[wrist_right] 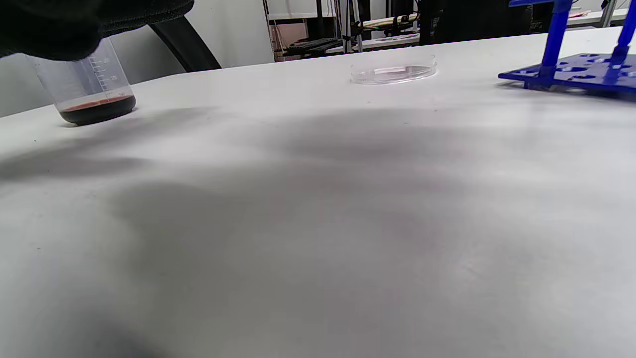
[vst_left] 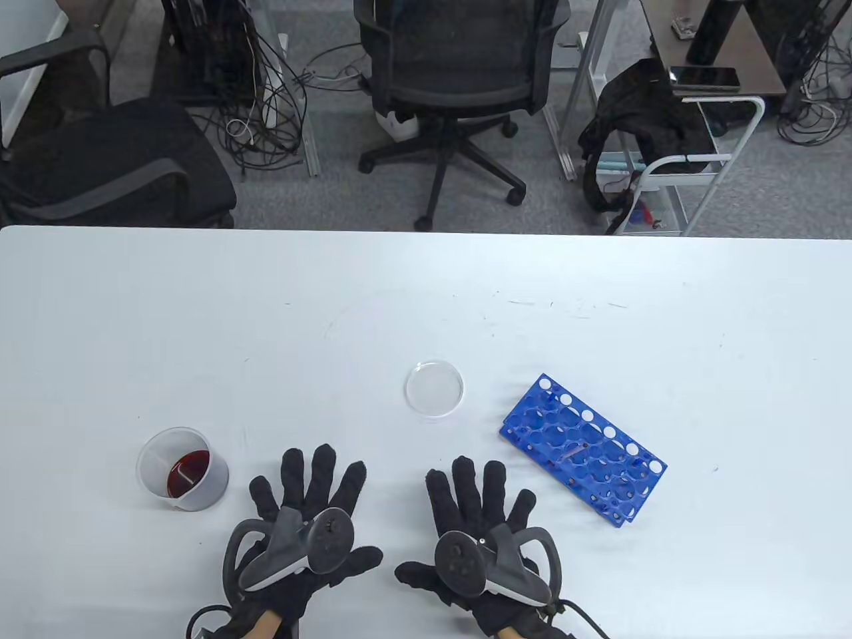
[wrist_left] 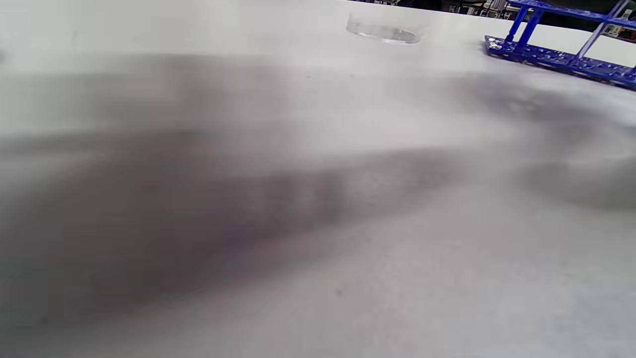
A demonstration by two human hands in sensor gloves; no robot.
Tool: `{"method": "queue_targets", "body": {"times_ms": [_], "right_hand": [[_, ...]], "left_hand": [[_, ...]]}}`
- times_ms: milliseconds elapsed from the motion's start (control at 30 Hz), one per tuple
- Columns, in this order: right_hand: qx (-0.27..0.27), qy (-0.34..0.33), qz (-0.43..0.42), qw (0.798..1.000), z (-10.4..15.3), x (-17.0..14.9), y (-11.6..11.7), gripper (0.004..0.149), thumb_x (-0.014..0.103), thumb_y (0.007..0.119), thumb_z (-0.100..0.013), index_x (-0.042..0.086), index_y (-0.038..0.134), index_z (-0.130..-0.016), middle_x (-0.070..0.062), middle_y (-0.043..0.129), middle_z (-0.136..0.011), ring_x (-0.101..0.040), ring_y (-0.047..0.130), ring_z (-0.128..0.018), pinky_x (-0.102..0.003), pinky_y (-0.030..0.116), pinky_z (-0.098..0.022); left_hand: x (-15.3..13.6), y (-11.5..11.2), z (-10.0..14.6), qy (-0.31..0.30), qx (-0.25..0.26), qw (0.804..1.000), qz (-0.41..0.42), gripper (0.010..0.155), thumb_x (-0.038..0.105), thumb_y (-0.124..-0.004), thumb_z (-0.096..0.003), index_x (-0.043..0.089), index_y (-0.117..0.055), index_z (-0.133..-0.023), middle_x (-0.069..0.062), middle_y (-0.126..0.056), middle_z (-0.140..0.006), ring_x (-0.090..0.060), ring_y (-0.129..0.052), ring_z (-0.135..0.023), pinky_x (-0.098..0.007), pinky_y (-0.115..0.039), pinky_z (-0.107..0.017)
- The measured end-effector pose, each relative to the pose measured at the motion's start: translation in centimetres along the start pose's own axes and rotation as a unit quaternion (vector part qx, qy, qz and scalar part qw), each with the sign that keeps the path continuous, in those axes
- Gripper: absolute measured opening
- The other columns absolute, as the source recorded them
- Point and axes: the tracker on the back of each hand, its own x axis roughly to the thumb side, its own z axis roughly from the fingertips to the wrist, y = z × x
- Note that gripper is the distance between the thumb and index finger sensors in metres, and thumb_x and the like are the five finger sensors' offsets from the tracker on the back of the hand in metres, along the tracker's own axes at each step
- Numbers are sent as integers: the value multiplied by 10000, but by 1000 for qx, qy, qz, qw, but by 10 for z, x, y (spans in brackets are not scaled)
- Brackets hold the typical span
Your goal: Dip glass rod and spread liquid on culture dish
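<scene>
A clear beaker (vst_left: 183,469) with dark red liquid at its bottom stands at the near left of the white table (vst_left: 266,319). A clear, empty-looking culture dish (vst_left: 434,389) lies at the table's middle. A blue tube rack (vst_left: 582,449) lies at the near right, and a thin rod-like piece (vst_left: 576,454) rests across its top. My left hand (vst_left: 309,506) and right hand (vst_left: 476,512) lie flat on the table, fingers spread, holding nothing. The left hand is just right of the beaker. The right hand is below the dish and left of the rack.
The right wrist view shows the beaker (wrist_right: 92,94), the dish (wrist_right: 393,72) and the rack's base (wrist_right: 571,69), with a black glove edge (wrist_right: 74,20) at top left. The left wrist view shows the dish (wrist_left: 385,32) and the rack (wrist_left: 561,54). Office chairs stand beyond the far edge.
</scene>
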Motion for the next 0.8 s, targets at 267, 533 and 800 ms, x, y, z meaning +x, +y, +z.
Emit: {"method": "queue_targets", "body": {"times_ms": [267, 533, 800], "right_hand": [[-3, -2, 2, 1000, 1, 1, -1, 1129, 798, 562, -479, 127, -108, -1092, -298, -101, -1128, -670, -32, -954, -907, 174, -549], [-3, -7, 1, 1000, 1, 0, -1, 1123, 796, 559, -482, 125, -99, -1096, -297, -96, -1131, -669, -30, -956, -906, 176, -551], [-7, -7, -17, 1000, 0, -3, 0, 1115, 795, 558, -486, 129, -92, -1100, -295, -81, -1136, -667, -12, -962, -898, 194, -566]], "left_hand": [[0, 0, 0, -3, -1, 1000, -1, 1058, 840, -531, -409, 355, 119, -1088, -186, 136, -1165, -600, 92, -1032, -858, -132, -634], [-1, 0, 0, -1, -6, 1000, -2, 1059, 841, -528, -408, 352, 122, -1087, -189, 135, -1164, -600, 90, -1033, -857, -135, -635], [0, 0, -1, -3, -11, 1000, -2, 1060, 839, -530, -409, 351, 121, -1088, -187, 135, -1164, -598, 87, -1036, -855, -135, -640]]}}
